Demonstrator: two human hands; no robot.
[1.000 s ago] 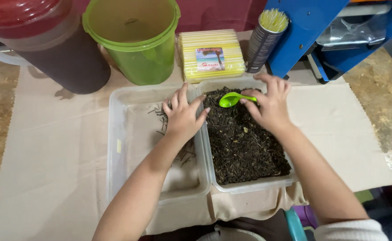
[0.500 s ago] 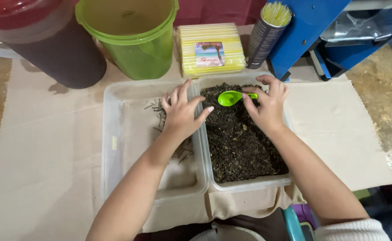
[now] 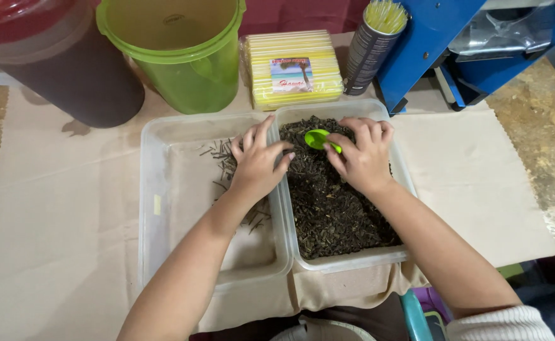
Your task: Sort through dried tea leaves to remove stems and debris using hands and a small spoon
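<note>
At the far left a dark, smooth-sided jug (image 3: 63, 63) with a red lid is seen, and beside it a translucent green plastic bucket (image 3: 176, 57). Below them a clear, shallow plastic tray (image 3: 157, 208) is set on a beige cloth (image 3: 56, 221); only a few thin dry twigs (image 3: 224, 165) are scattered in it. The left hand (image 3: 257, 163) is laid over the shared rims of the two trays, fingers spread and loosely curved, nothing being gripped. Behind it lies a flat yellow pack of straws (image 3: 293, 66) (a small rectangular picture label in blue and white is stuck on top). A second clear tray (image 3: 353, 256) is filled with dark, crumbly dried leaves (image 3: 334, 208). A small glossy green spoon (image 3: 318, 139) is pinched by its handle in the right hand (image 3: 359, 158), its bowl held over the leaves at the far end. A dark cylindrical tin (image 3: 366, 53) of pale yellow straws stands against a blue metal frame (image 3: 429, 44).
</note>
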